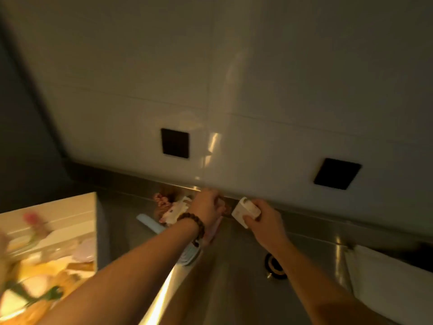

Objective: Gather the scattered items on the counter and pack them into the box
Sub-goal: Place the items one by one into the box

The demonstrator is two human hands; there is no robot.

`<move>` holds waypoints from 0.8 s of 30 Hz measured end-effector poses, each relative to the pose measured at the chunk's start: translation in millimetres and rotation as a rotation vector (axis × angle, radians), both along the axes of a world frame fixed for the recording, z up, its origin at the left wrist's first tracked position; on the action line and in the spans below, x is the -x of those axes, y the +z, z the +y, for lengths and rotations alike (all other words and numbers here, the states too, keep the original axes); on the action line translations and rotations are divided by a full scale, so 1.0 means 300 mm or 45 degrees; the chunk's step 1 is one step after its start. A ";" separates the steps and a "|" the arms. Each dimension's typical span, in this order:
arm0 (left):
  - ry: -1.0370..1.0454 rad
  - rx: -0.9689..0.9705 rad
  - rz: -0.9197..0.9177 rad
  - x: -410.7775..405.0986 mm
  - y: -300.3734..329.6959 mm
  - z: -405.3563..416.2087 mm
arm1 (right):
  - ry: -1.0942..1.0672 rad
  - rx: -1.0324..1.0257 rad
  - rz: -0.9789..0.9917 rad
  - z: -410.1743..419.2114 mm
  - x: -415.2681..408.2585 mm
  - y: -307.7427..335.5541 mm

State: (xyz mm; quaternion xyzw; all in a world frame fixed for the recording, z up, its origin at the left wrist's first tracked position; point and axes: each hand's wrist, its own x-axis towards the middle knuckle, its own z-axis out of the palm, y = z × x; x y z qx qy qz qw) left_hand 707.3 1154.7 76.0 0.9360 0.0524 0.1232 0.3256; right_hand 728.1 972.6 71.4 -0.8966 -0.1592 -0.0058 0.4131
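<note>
Both arms reach toward the back of a steel counter. My right hand grips a small white rectangular item near the wall. My left hand, with a bead bracelet on the wrist, is curled at the counter's back edge over something small and pinkish that it mostly hides. Just left of it lie a pink patterned item and a white crumpled piece. A light blue long object runs under my left forearm. The open box at the left holds several blurred items.
A dark ring-shaped object lies on the counter by my right forearm. A white cloth or sheet hangs at the right edge. Two black square sockets sit on the white wall behind.
</note>
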 end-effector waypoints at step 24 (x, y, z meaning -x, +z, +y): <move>0.738 0.042 -0.051 0.985 0.114 1.159 | 0.639 0.245 0.133 1.365 0.441 -0.092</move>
